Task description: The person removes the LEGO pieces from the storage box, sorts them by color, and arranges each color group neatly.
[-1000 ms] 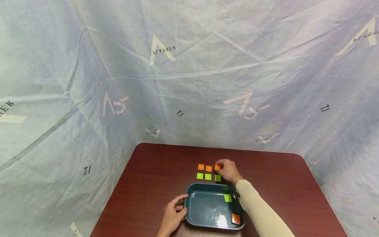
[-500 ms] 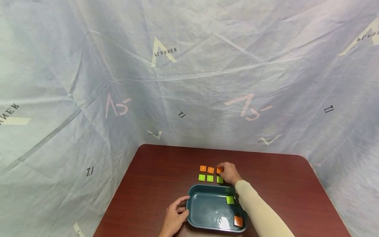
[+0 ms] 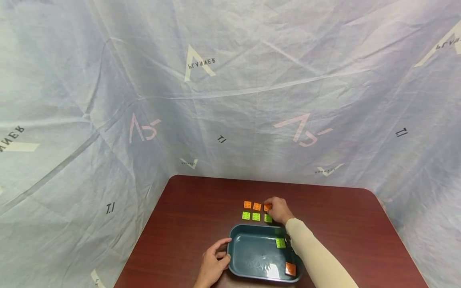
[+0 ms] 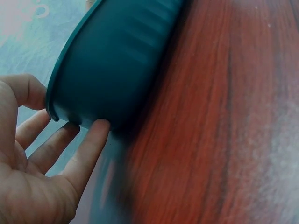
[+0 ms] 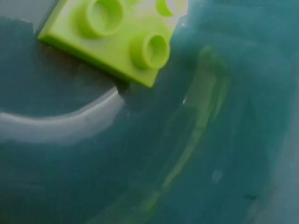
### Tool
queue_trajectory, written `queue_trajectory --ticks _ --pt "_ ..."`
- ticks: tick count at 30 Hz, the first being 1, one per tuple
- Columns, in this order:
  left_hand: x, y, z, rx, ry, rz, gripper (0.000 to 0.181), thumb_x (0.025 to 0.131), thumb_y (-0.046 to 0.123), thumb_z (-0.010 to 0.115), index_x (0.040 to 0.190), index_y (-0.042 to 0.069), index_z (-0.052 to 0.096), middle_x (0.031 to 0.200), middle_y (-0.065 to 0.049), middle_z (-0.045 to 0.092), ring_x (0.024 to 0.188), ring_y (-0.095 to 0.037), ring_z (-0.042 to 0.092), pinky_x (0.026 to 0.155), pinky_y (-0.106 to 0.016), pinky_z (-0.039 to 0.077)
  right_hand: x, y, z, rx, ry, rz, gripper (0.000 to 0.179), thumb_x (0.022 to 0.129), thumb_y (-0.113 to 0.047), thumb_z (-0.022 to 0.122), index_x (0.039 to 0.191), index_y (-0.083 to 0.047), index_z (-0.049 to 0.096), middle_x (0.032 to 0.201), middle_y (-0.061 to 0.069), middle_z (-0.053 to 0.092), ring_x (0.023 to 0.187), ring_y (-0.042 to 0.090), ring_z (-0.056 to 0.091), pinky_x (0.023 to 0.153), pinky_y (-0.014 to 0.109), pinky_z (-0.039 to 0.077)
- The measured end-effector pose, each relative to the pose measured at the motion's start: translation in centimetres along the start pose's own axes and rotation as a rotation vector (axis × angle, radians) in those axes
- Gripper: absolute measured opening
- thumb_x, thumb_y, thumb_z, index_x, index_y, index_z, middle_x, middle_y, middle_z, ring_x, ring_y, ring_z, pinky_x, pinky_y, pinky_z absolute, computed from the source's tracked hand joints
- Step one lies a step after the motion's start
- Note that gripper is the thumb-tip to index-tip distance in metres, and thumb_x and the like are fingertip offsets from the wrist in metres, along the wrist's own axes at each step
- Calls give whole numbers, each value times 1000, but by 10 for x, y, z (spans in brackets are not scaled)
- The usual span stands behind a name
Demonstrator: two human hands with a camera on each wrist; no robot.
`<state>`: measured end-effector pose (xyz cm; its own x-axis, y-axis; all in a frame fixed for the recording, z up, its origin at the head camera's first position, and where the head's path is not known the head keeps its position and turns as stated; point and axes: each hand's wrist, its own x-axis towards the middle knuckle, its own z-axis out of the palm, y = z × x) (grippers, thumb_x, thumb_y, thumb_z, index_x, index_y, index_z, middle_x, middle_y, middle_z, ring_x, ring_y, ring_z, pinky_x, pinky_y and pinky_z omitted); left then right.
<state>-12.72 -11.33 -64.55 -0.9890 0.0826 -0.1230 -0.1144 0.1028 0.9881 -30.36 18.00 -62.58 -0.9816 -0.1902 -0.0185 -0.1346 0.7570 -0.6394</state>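
Observation:
At the far end of the row, my right hand [image 3: 279, 209] pinches an orange toy building brick [image 3: 267, 207], partly covered by the fingers. A lime-green brick [image 3: 268, 218] lies just below that hand. My left hand [image 3: 215, 260] touches the left end of the dark teal tray [image 3: 230, 270], fingers spread. In the left wrist view its fingertips [image 4: 100, 126] rest against the tray's outer wall and rim. Inside the tray lie a green brick [image 3: 280, 243] and an orange brick [image 3: 290, 269]. The right wrist view shows the green brick [image 5: 112, 37] close up, studs upward.
Left of the right hand, two orange bricks, one nearer it [image 3: 257, 207], sit above two green bricks, one nearer it [image 3: 256, 217]. All lie on a reddish-brown wooden table [image 3: 187, 224]. Pale printed cloth [image 3: 245, 100] hangs behind and at the sides. The right sleeve passes over the tray's right end.
The head view has shifted slightly, so everything sits a little lower and further right. Both hands keep their places, the right on the orange brick, the left at the tray.

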Motion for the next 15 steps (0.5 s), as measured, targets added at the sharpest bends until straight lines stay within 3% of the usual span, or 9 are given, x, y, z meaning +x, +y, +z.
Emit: queue_trajectory --ticks 11,15 --pt "-1 0 0 -11 -5 15 50 91 2 72 139 12 68 132 -23 70 101 -29 77 65 -28 63 -2 2 -5 50 11 2 34 89 3 75 123 -2 76 118 14 75 95 24 66 83 46 63" --pt "0 -1 0 -10 3 33 50 90 0 72 138 11 68 130 -23 71 100 -30 77 64 -29 63 -4 0 -10 105 4 21 37 92 -1 74 129 -2 73 122 14 75 100 26 69 84 46 63"
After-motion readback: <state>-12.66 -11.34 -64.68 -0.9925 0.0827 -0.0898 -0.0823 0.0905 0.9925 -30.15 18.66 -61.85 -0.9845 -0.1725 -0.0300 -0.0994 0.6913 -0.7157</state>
